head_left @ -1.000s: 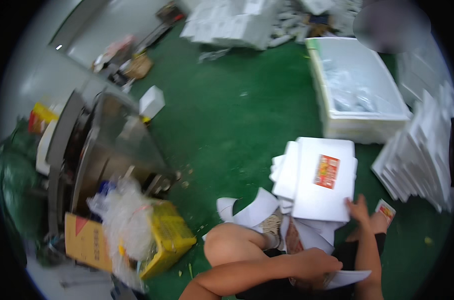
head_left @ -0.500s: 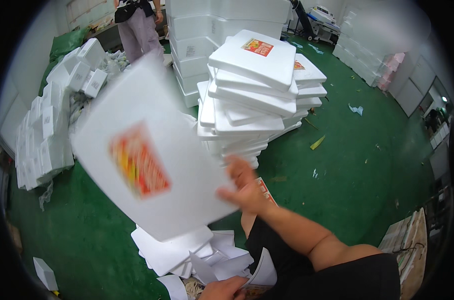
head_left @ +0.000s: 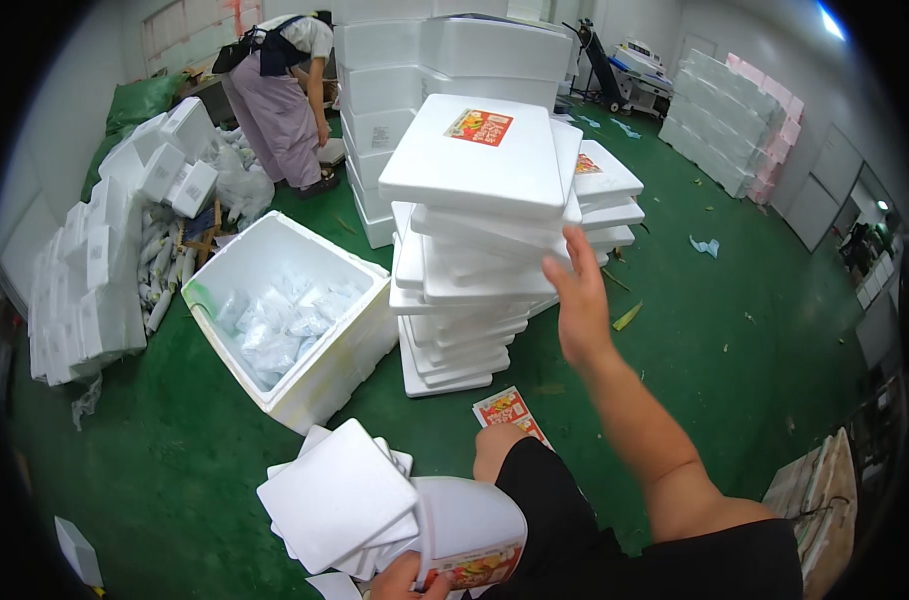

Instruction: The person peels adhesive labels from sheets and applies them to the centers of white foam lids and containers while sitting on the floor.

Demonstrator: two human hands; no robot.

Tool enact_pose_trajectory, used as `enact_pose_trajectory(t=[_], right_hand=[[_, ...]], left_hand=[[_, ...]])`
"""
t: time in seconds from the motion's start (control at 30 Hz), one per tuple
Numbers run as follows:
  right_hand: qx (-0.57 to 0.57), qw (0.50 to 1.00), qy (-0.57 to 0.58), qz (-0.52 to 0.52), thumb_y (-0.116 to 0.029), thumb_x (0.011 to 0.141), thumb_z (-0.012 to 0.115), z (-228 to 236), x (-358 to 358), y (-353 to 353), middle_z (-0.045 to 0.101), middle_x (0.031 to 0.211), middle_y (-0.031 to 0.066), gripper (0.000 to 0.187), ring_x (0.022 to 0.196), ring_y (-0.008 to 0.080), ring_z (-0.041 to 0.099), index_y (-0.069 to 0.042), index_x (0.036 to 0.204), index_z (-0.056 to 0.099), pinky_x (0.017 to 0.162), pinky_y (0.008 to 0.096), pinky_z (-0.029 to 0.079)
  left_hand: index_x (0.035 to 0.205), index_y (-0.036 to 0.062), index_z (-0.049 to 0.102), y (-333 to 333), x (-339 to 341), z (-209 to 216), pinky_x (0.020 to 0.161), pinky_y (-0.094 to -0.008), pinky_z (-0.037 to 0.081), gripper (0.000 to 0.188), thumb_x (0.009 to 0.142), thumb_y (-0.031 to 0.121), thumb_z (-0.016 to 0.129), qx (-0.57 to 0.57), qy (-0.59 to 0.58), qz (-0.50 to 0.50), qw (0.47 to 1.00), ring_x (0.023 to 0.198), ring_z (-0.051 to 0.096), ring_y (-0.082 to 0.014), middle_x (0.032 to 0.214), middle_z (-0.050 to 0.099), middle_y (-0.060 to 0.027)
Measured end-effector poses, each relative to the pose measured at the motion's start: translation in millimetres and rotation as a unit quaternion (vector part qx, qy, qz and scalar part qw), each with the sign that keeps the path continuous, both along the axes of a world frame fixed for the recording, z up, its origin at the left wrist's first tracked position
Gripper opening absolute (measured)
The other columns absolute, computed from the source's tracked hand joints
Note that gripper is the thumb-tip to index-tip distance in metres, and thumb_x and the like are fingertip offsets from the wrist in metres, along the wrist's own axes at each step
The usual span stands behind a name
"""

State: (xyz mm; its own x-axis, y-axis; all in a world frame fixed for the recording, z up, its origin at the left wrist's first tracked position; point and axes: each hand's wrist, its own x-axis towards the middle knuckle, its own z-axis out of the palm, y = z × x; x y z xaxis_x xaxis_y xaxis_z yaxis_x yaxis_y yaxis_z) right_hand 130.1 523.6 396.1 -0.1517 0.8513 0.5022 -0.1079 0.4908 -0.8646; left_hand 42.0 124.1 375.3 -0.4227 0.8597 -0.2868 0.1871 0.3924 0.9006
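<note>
My right hand (head_left: 582,300) is stretched out with fingers apart, holding nothing, by the right side of a tall stack of white foam lids (head_left: 475,225). The top lid bears a red and yellow label (head_left: 482,128). At the lower edge, my left hand (head_left: 410,580) is closed on a curled sheet of labels (head_left: 475,565), white with a colourful printed part, against my leg. Beside it lies a small fanned pile of plain white foam lids (head_left: 340,495). More label sheets (head_left: 513,412) lie on the floor near my knee.
An open foam box (head_left: 360,370) with clear bags inside stands left of the stack. Tall foam boxes (head_left: 380,100) rise behind it. A co-worker (head_left: 275,100) bends over at the back left, near heaped foam boxes (head_left: 100,270). Wrapped boxes (head_left: 720,125) line the right wall.
The labelled lid by my right hand is out of that hand, which has moved right and opened. The open box behind it now shows. The co-worker is now seen bent over.
</note>
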Motion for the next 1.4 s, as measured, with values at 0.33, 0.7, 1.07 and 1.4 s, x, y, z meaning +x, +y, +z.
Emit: enact_pose_trajectory(t=[0.33, 0.7, 1.07, 1.4], right_hand=[[-0.352, 0.777, -0.115, 0.510, 0.003, 0.088, 0.069, -81.3, 3.2, -184.0, 0.066, 0.109, 0.0111, 0.090, 0.102, 0.0181, 0.066, -0.011, 0.159, 0.015, 0.087, 0.0312, 0.055], [0.220, 0.885, -0.189, 0.365, -0.014, 0.080, 0.079, -46.7, -51.6, -203.5, 0.065, 0.112, 0.0126, 0.041, 0.098, 0.0281, 0.065, -0.006, 0.117, 0.063, 0.087, 0.0383, 0.050], [-0.145, 0.735, -0.196, 0.633, -0.003, 0.085, 0.075, -76.9, -56.2, -190.2, 0.072, 0.097, 0.0079, 0.010, 0.089, 0.0182, 0.067, 0.000, 0.094, 0.074, 0.078, 0.0298, 0.052], [-0.618, 0.709, 0.098, 0.326, -0.013, 0.098, 0.056, -150.4, -49.2, -100.9, 0.070, 0.108, 0.0130, 0.020, 0.096, 0.0232, 0.069, 0.003, 0.108, 0.063, 0.091, 0.0391, 0.056]], left_hand=[[0.116, -0.0052, 0.060, 18.7, -38.6, -40.9, 0.079, -0.0313, 0.055, 0.031, 0.090, 0.007, 0.071, 0.227, -0.112, 0.439, 0.862, 0.089, 0.066, -0.0163, 0.103, 0.068, -0.0114], [0.118, -0.0027, 0.060, -1.4, -14.4, -40.2, 0.082, -0.0273, 0.053, 0.030, 0.089, 0.000, 0.070, 0.152, -0.074, 0.292, 0.941, 0.095, 0.065, -0.0125, 0.107, 0.069, -0.0104], [0.109, 0.0002, 0.057, -1.4, -11.6, -50.1, 0.078, -0.0274, 0.051, 0.023, 0.090, 0.002, 0.069, 0.062, -0.095, 0.204, 0.972, 0.090, 0.062, -0.0128, 0.100, 0.065, -0.0097], [0.128, 0.0067, 0.051, -18.6, -18.2, -27.7, 0.074, -0.0407, 0.057, 0.041, 0.089, 0.006, 0.062, -0.044, 0.093, 0.050, 0.993, 0.088, 0.070, -0.0348, 0.107, 0.067, -0.0169]])
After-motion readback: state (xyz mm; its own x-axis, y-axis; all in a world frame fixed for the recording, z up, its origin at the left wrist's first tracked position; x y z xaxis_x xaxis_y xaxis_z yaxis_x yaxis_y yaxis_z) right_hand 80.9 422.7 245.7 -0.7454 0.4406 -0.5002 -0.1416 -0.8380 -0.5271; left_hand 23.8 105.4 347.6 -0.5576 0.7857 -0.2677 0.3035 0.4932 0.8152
